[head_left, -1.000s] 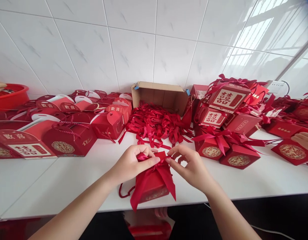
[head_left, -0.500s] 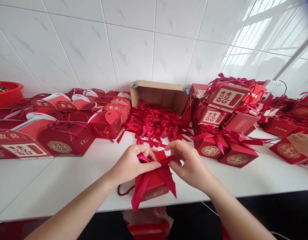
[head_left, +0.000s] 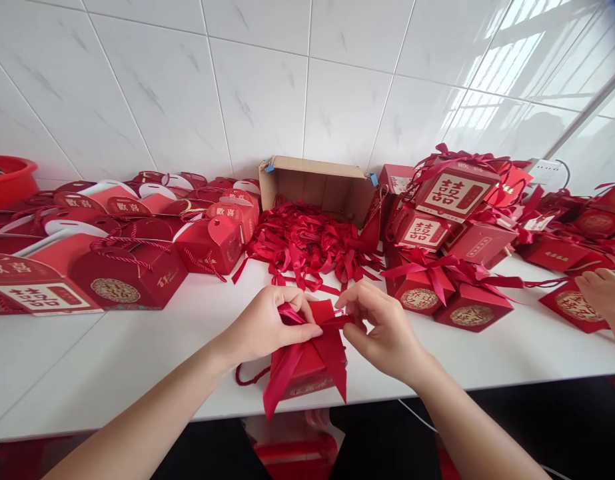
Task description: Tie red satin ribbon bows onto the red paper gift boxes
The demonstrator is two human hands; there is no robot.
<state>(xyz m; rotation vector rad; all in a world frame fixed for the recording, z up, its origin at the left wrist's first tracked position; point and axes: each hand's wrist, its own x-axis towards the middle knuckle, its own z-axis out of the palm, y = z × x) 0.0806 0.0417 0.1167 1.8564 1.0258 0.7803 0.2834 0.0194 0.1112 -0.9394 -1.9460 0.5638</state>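
Observation:
A small red gift box stands near the front edge of the white table, with a dark red cord handle at its left. Over its top lies a red satin ribbon, two tails hanging down the front. My left hand pinches the ribbon between thumb and fingers above the box. At the other side my right hand has its curled fingertips and thumb closed on the ribbon's right loop. The box's top is partly covered by ribbon and fingers.
Behind my hands an opened cardboard box spills a heap of red ribbons. Red gift boxes crowd the left; ribboned boxes are stacked right. Another person's hand touches a box at far right. A red basin stands far left.
My right hand has shifted slightly right, drawing the ribbon's loop outward. The left hand keeps its pinch. The view has moved a little.

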